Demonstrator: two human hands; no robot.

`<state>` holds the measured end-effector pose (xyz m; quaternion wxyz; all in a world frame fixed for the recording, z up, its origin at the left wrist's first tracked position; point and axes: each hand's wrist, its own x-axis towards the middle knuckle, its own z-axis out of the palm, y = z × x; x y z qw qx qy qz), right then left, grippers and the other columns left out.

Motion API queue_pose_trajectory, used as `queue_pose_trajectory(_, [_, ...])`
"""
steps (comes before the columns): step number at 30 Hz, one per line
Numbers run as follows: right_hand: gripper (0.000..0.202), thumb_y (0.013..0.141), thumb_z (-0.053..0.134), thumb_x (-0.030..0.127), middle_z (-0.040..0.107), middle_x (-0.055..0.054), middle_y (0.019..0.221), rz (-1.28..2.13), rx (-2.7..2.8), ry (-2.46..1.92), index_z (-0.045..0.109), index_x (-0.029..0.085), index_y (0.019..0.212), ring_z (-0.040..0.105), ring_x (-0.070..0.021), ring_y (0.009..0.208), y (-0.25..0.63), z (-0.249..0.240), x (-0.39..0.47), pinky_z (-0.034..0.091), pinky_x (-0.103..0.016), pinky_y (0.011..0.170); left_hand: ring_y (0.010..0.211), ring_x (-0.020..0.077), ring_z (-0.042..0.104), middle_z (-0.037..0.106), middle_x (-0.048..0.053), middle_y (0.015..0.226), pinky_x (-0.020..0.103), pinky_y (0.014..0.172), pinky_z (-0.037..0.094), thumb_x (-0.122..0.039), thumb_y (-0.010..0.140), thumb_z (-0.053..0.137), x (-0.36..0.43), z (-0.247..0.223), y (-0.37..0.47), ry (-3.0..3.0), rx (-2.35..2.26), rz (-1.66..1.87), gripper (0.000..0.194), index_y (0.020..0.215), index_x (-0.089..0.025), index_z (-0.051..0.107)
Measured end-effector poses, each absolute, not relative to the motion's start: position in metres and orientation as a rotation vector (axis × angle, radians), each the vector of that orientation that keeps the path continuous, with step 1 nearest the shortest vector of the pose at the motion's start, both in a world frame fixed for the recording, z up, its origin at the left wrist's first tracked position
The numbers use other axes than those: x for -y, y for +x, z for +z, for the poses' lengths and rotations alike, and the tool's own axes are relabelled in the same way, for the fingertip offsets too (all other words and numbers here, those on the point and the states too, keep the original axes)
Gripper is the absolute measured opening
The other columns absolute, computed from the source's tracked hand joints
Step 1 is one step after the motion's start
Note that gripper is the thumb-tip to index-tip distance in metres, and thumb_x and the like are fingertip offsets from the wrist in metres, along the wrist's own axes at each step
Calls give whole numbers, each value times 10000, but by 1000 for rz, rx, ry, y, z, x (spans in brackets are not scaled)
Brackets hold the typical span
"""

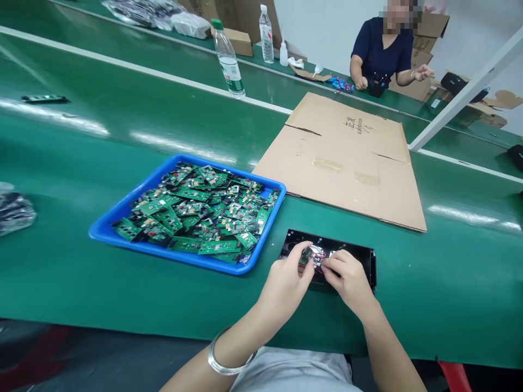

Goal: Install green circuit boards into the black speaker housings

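Your left hand (286,280) pinches a small circuit board (305,255) over the black housing (327,251), just right of the blue tray (122,209) heaped with green boards. Your right hand (346,276) is closed on thin wires (317,253) in that housing. Beyond the housing lies flattened cardboard (347,158); farther off, a co-worker (384,51) sits.

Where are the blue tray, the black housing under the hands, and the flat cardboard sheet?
blue tray (107,228): head view, bare near-left rim.
black housing (365,255): head view, right end.
cardboard sheet (347,163): head view, middle.
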<state>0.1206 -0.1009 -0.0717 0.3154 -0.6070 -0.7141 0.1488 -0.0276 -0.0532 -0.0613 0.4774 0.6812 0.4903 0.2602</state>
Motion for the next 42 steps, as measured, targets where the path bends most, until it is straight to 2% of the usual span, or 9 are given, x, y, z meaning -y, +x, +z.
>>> queue_pose_trajectory(4, [230,896,432,205,574,-49,730,274,2000,-1592,624,161,779,494,-149,662,119,-75,101,403,-261,598,643,218,683,724,71,785,277,527,514,-242,807,428,50,-57,-29,1809,-1185,522,361,1139,-158,541])
queue_pose_trajectory(9, [250,908,412,203,557,-39,710,196,2004,-1607,607,162,756,478,-137,646,116,-77,104,384,-248,591,665,206,683,724,67,802,270,567,515,-230,813,428,47,-58,-28,1857,-1152,486,379,1174,-176,527])
queue_pose_trajectory(18, [317,920,374,194,524,-31,649,30,2062,-1614,575,164,677,447,-131,610,113,-77,106,356,-231,538,699,229,684,716,91,818,296,584,525,-244,804,439,48,-57,-27,1792,-1181,467,379,1157,-143,534])
queue_pose_trajectory(22, [315,910,378,154,530,-32,619,-71,2100,-1583,574,157,664,429,-134,575,110,-76,104,327,-243,498,690,222,680,712,79,828,303,597,533,-244,808,437,48,-56,-28,1750,-1136,491,311,1083,-166,559])
queue_pose_trajectory(25, [281,913,385,164,565,-42,658,11,2033,-1554,590,153,721,468,-140,606,111,-78,105,363,-248,533,679,199,678,706,51,818,290,611,538,-237,822,422,47,-57,-30,1702,-1036,550,253,1024,-197,570])
queue_pose_trajectory(29, [203,905,438,220,587,-34,689,285,1834,-1581,589,168,779,519,-145,637,115,-82,107,412,-257,583,702,175,677,698,25,851,266,647,540,-243,836,426,46,-57,-34,1679,-881,563,210,993,-217,563])
queue_pose_trajectory(32, [59,855,525,202,596,-8,682,483,1674,-1672,575,173,864,536,-136,592,117,-83,106,426,-247,550,755,167,669,690,25,901,253,684,530,-220,846,410,45,-55,-35,1745,-852,548,216,1005,-215,557])
queue_pose_trajectory(35, [161,809,581,162,621,0,719,595,1643,-1715,582,182,969,561,-136,612,119,-80,104,449,-247,575,737,162,662,689,24,883,236,651,523,-202,851,397,44,-53,-37,1824,-842,516,247,1032,-214,565])
queue_pose_trajectory(42, [131,824,546,133,631,-24,740,548,1742,-1662,641,182,898,573,-158,666,120,-73,103,458,-265,608,804,173,663,686,39,963,258,697,534,-210,852,395,44,-54,-38,1807,-796,498,289,1080,-223,571])
